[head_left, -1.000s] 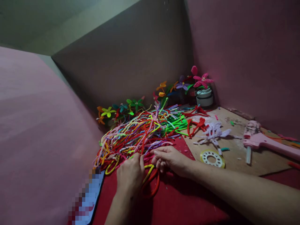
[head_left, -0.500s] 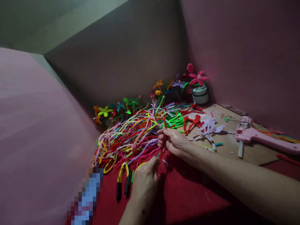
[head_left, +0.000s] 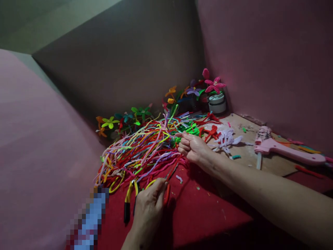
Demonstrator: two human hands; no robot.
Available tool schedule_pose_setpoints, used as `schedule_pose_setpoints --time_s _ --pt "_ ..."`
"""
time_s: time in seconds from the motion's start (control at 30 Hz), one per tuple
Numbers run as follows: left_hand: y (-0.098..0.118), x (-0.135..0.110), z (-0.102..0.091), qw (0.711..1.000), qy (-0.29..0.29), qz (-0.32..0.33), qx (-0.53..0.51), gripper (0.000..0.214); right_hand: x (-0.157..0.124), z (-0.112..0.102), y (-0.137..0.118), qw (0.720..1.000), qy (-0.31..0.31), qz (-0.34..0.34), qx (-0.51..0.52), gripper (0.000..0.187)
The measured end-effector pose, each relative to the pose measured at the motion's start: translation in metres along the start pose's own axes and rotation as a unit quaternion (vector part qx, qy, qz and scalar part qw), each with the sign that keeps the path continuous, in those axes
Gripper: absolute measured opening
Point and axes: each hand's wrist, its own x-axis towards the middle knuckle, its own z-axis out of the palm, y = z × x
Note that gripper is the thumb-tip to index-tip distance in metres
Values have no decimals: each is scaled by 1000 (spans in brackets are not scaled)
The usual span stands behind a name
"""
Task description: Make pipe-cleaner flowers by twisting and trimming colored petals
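My left hand [head_left: 152, 198] is closed around a pair of red-handled scissors [head_left: 167, 195], whose thin blades point up and away toward my other hand. Just beyond the tips, my right hand [head_left: 191, 147] has its fingers curled in, the index finger reaching forward. A thin red pipe cleaner [head_left: 179, 159] hangs from under those fingers; most of it is hidden. Behind both hands lies a big tangled heap of colourful pipe cleaners [head_left: 145, 146], with a green bunch [head_left: 192, 129] at its right. Small cut bits [head_left: 179, 179] lie on the red cloth [head_left: 203, 208].
Yellow-and-black pliers [head_left: 127, 205] lie left of my left hand. On a board [head_left: 241, 166] at right are a pink glue gun [head_left: 288, 149], white pipe-cleaner pieces [head_left: 227, 139] and red ones [head_left: 212, 132]. Pipe-cleaner flowers [head_left: 214, 85] and a lidded jar [head_left: 217, 104] stand along the walls.
My hands have moved apart: the left, with the scissors, drew down and away from the right. More of the blades and red handle shows. The whole view shifted slightly.
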Motion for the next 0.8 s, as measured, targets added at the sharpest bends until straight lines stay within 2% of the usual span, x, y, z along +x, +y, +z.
schedule_pose_setpoints --time_s 0.1,0.17,0.27,0.33,0.47,0.6,0.67,0.7,0.8 --pt "-2 7 -3 993 81 34 77 21 -4 3 6 1000 14 -19 -7 12" --pt "-1 14 -5 981 113 60 147 21 -9 4 11 998 -7 3 -59 7" --pt "6 22 -5 957 103 103 252 21 -14 3 18 986 -45 48 -152 11" --pt "10 27 -3 947 86 126 283 21 -14 2 18 986 -36 47 -157 16" --pt "4 29 1 965 89 123 216 24 -9 2 11 993 10 50 -107 22" --pt "-20 22 -7 984 79 102 123 25 -8 4 5 994 34 56 -83 24" --pt "-33 17 -15 990 70 70 98 24 -9 5 6 995 38 49 -76 25" --pt "-39 15 -20 991 88 56 84 23 -9 5 6 996 37 44 -74 25" --pt "-51 14 -34 995 88 -12 56 21 -10 5 8 997 34 27 -64 25"
